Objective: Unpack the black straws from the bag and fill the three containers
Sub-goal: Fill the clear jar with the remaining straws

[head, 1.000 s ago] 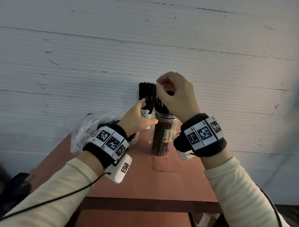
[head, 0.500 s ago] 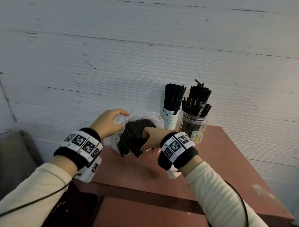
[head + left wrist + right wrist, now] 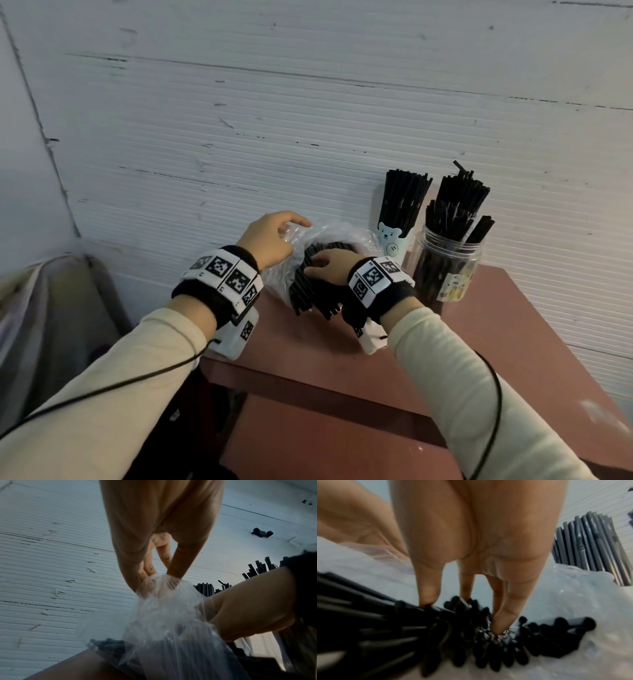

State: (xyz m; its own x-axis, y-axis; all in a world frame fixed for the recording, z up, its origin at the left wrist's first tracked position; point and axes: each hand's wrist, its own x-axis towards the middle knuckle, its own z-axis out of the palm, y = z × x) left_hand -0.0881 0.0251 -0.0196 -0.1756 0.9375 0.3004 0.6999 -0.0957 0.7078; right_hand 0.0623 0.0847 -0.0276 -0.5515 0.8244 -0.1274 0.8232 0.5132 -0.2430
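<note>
Head view: right hand (image 3: 330, 265) now grasps bagged straws (image 3: 308, 291); left hand (image 3: 269, 240) still pinches bag (image 3: 329, 233).

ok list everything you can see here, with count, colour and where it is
plastic bag: one, clear, back left of the table against the wall
loose straws: a pile, black, lying in the bag's mouth
bear cup: one, pale blue-green, at the wall right of the bag, packed with upright black straws
clear jar: one, see-through with a label, right of the cup, full of black straws
third container: hidden behind the jar, only its black straws show
table: one, reddish brown, against the wall
wall: white, ribbed
left hand: pinches the bag's top edge
right hand: fingers curled into the loose straws
wrist bands: two, black with white marker tags
</note>
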